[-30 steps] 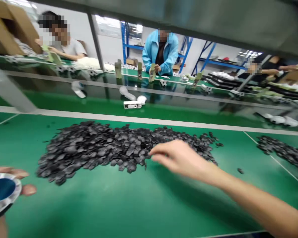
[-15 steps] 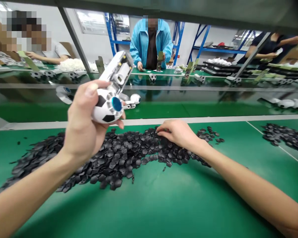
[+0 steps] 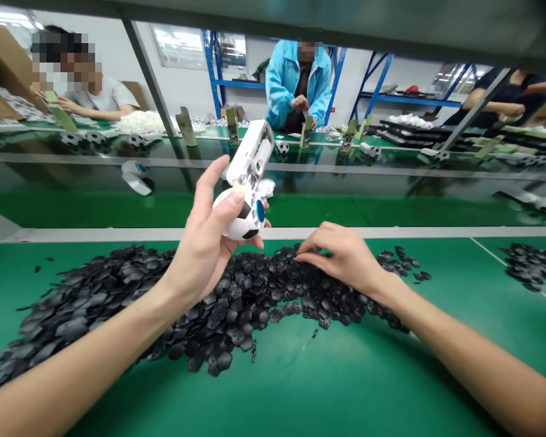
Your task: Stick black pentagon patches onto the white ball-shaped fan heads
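The green counter (image 3: 327, 388) carried a broad heap of small black pentagon pieces (image 3: 131, 297), and that heap served as the landmark for everything else. It lay spread thin and wide across the near half of the counter, probably so that single pieces could be picked off its surface without digging. Beyond the heap ran a pale strip and a lower green conveyor belt (image 3: 391, 209), where a few white toy parts (image 3: 134, 176) lay; past that, across a second counter, a person in a light blue jacket (image 3: 300, 79) and others sat at their own work. A second, smaller heap of black pieces (image 3: 532, 273) lay well to the right of the main one. Above the heap's middle, the left hand (image 3: 204, 249) held up a white toy with a football-patterned head (image 3: 243, 212), its grip closed around the ball with the thumb pressed on top and the fingers beneath; the white handle pointed up and away, and the blue disc on the ball's side faced right, seemingly turned toward the other hand for access. The right hand (image 3: 346, 258) rested on the heap's far right part, fingertips (image 3: 304, 255) pressed together and touching the black pieces, apparently pinching at one, though which piece could not be made out.
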### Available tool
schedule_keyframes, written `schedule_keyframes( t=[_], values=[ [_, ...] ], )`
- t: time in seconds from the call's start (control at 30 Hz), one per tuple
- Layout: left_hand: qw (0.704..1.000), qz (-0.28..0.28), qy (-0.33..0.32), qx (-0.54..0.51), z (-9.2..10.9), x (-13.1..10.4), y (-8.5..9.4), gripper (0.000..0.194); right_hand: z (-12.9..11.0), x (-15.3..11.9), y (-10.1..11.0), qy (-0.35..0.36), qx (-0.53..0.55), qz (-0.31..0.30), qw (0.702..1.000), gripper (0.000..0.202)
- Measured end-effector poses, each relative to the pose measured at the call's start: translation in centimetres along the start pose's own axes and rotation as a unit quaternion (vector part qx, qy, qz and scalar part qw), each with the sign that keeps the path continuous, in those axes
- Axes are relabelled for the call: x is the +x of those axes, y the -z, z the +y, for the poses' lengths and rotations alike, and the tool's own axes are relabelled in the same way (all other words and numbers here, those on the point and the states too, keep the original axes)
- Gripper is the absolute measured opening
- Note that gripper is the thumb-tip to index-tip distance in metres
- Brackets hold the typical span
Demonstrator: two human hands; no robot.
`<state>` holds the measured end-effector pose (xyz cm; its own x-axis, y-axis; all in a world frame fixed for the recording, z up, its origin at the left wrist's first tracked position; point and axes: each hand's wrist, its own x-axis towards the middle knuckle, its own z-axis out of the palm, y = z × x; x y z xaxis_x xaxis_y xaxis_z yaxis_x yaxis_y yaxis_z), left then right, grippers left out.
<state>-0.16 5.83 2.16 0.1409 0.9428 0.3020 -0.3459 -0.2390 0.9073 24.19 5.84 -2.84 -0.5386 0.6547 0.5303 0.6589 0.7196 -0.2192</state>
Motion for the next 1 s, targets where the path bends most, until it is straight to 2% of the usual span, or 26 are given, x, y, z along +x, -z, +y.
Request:
schedule_keyframes(
  t=[0.07,0.1,0.17,0.23,0.3,0.37,0.4,0.47,0.53,0.57,0.63,0.7,0.77,0.87,1.0],
  values=[
    [1.000,-0.006,0.017,-0.010,0.3,0.1,0.1,0.077,-1.7,0.0,1.9,0.121,-0.044,0.101,0.986,0.008],
    [1.000,-0.012,0.025,-0.012,0.5,0.2,0.0,0.072,-2.8,-0.2,3.0,0.190,-0.081,0.151,0.967,0.007],
    [0.998,-0.026,0.046,-0.020,0.7,0.2,-0.1,0.052,-4.7,-0.7,5.1,0.262,-0.140,0.165,0.940,0.009],
    [0.996,-0.040,0.071,-0.040,0.9,-0.1,-0.3,0.040,-6.2,-1.2,6.8,0.275,-0.179,0.146,0.933,0.017],
    [0.991,-0.046,0.103,-0.069,0.9,-0.4,-0.5,0.040,-7.0,-1.5,7.4,0.271,-0.189,0.138,0.934,0.021],
    [0.986,-0.055,0.128,-0.089,0.6,-0.8,-0.5,0.044,-7.4,-1.1,7.1,0.232,-0.144,0.159,0.949,0.016],
    [0.984,-0.063,0.138,-0.089,0.3,-0.9,-0.5,0.045,-7.5,-0.8,6.7,0.186,-0.091,0.184,0.961,0.014],
    [0.984,-0.083,0.148,-0.060,-0.3,-1.1,-0.3,0.046,-7.6,0.1,5.7,0.038,0.063,0.226,0.971,0.012],
    [0.985,-0.107,0.136,0.004,-0.9,-1.2,0.0,0.049,-7.6,1.0,4.9,-0.116,0.228,0.222,0.941,0.011],
    [0.984,-0.123,0.122,0.044,-1.1,-1.1,0.1,0.050,-7.5,1.3,4.7,-0.175,0.295,0.196,0.919,0.011],
    [0.977,-0.157,0.089,0.113,-1.4,-1.1,0.1,0.052,-7.2,1.6,4.4,-0.244,0.397,0.141,0.873,0.015],
    [0.970,-0.181,0.065,0.150,-1.4,-1.2,-0.1,0.053,-6.8,1.6,4.3,-0.277,0.467,0.093,0.835,0.021],
    [0.968,-0.186,0.052,0.163,-1.3,-1.3,-0.4,0.054,-6.4,1.4,4.2,-0.293,0.506,0.055,0.809,0.026],
    [0.967,-0.177,0.046,0.176,-1.2,-1.6,-0.8,0.057,-6.1,1.4,3.8,-0.306,0.522,0.022,0.795,0.029],
    [0.975,-0.133,0.063,0.164,-1.5,-2.1,-1.4,0.050,-6.5,1.4,3.0,-0.307,0.532,0.033,0.788,0.023]
  ],
)
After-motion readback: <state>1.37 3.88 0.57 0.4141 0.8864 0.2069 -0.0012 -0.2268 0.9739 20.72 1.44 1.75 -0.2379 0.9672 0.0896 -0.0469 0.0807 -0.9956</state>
